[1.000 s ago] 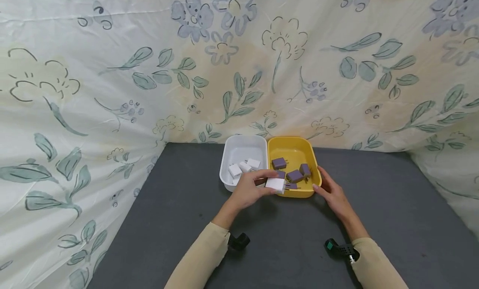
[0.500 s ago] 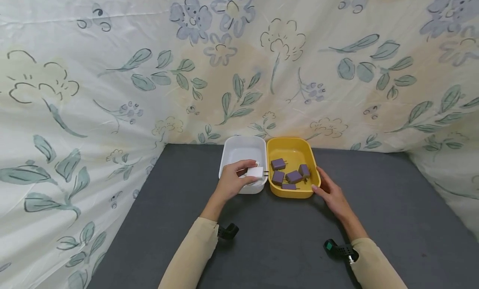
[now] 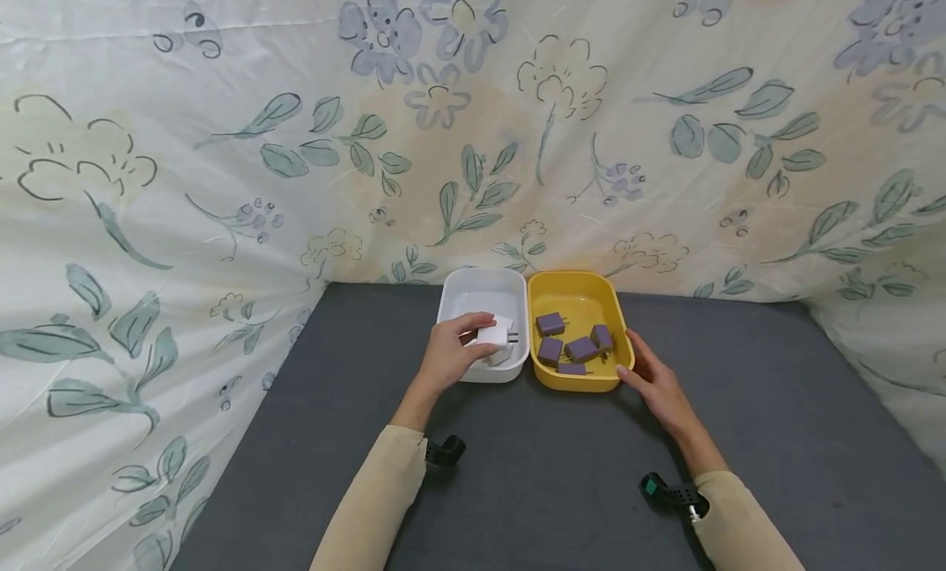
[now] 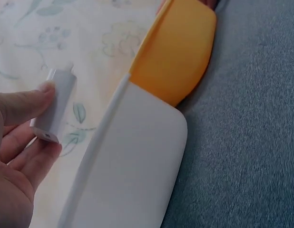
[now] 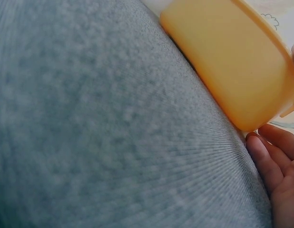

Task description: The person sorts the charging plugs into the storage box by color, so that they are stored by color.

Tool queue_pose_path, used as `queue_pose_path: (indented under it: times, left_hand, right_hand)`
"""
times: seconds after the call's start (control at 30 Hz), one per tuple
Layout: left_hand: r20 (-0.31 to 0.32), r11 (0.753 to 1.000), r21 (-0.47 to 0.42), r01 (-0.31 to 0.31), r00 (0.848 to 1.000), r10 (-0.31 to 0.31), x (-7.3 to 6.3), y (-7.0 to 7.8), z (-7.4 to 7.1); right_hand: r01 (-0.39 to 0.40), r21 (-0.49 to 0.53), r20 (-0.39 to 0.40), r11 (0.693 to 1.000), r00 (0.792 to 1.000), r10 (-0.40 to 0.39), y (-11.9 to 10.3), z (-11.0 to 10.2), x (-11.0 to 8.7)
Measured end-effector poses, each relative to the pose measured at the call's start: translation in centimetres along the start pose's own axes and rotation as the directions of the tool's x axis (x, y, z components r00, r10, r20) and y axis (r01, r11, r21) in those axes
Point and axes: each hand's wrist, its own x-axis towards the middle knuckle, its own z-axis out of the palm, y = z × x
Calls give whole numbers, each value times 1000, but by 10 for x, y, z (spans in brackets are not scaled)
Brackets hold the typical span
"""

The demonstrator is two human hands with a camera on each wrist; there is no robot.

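Note:
My left hand pinches a white charger plug between thumb and fingers, its two prongs pointing right. It is above the white tub; the left wrist view shows the charger plug higher than the tub's rim. Other white charger plugs lie in that tub, partly hidden by the hand. My right hand holds the front right corner of the yellow tub, thumb at the front and fingers along the side. Several purple charger plugs lie inside the yellow tub.
Both tubs stand side by side, touching, at the back of a dark grey table. A floral cloth hangs behind the table and along its sides. Each wrist wears a black camera strap.
My left hand has moved left with the white charger plug, from over the yellow tub's front left to over the white tub. The right hand and both tubs have stayed put.

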Motion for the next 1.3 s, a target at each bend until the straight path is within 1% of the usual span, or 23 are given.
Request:
queue_pose_path:
  times: [0.13, 0.23, 0.33, 0.5, 0.57, 0.67, 0.8, 0.87, 0.97, 1.13, 1.23, 1.3]
  left_hand:
    - [-35, 999, 35, 8, 999, -6, 1, 1, 4]
    - [-50, 998, 51, 23, 999, -21, 0, 2, 7]
    - [-45, 997, 68, 30, 999, -27, 0, 2, 11]
    - [-10, 995, 96, 39, 999, -38, 0, -1, 12]
    - [-11, 993, 106, 48, 999, -47, 0, -3, 12]
    - [-37, 993, 96, 68, 997, -65, 0, -6, 11]
    - [-78, 997, 50, 54, 996, -50, 0, -8, 9]
    - [-92, 999, 35, 33, 995, -30, -1, -7, 8]
    - [-97, 999, 30, 24, 995, -21, -2, -8, 8]
    - [-98, 999, 26, 21, 995, -19, -4, -11, 9]
    - [-113, 1000, 20, 4, 994, -2, -5, -13, 10]
    - [-135, 1000, 24, -14, 991, 17, -6, -14, 10]
  right_hand:
    - [3, 4, 4, 1000, 1000, -3, 0, 1, 0]
    - [5, -3, 3, 1000, 1000, -5, 0, 1, 1]
    - [2, -9, -1, 1000, 1000, -2, 0, 2, 1]
    - [8, -18, -10, 1000, 1000, -8, 1, 2, 3]
    - [9, -23, -10, 1000, 1000, -9, 1, 2, 3]
    - [10, -24, -5, 1000, 1000, -10, 1, 1, 4]
    - [8, -20, -6, 1000, 1000, -8, 1, 0, 4]
    - [4, -30, -8, 1000, 1000, -4, 1, -1, 4]
    - [-2, -49, -10, 999, 1000, 1, 1, -2, 4]
    - [-6, -50, -9, 999, 1000, 6, 2, -1, 3]
    - [-11, -52, -12, 999, 1000, 11, 3, 0, 3]
    - [-16, -54, -14, 998, 1000, 15, 3, 0, 2]
